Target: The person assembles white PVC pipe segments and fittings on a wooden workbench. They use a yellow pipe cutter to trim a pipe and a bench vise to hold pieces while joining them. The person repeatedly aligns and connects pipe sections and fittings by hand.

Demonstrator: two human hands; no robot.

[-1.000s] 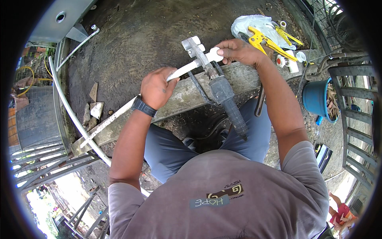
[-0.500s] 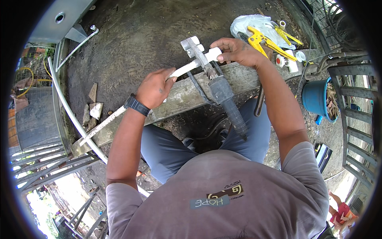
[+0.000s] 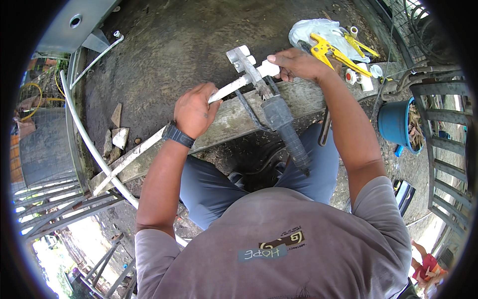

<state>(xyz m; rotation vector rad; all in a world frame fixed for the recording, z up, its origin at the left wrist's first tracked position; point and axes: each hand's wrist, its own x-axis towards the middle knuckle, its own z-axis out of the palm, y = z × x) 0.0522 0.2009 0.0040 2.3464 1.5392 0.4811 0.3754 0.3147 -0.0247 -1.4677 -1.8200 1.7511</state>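
Note:
A grey pipe fusion welder (image 3: 277, 113) rests across the wooden plank in front of me, its handle (image 3: 295, 148) reaching back between my thighs. White heating sockets (image 3: 243, 51) sit on its metal plate. My left hand (image 3: 195, 109), with a watch at the wrist, is wrapped round a long white plastic pipe (image 3: 230, 89) whose end meets the plate's left side. On the right side of the plate is a white pipe fitting (image 3: 269, 68). My right hand (image 3: 299, 66) grips that fitting, thumb on top and fingers curled beneath.
Yellow pipe cutters (image 3: 326, 49) lie by a white plastic bag (image 3: 311, 31). White fittings (image 3: 366, 79) sit on the plank's (image 3: 214, 134) right end. A blue bucket (image 3: 393, 125) of dry leaves stands right. A curved white pipe (image 3: 89, 139) crosses the left side.
My left hand has turned a little, and the pipe's far left end has shifted nearer to me. The right hand's thumb and fingers have changed position on the fitting. The welder stays put.

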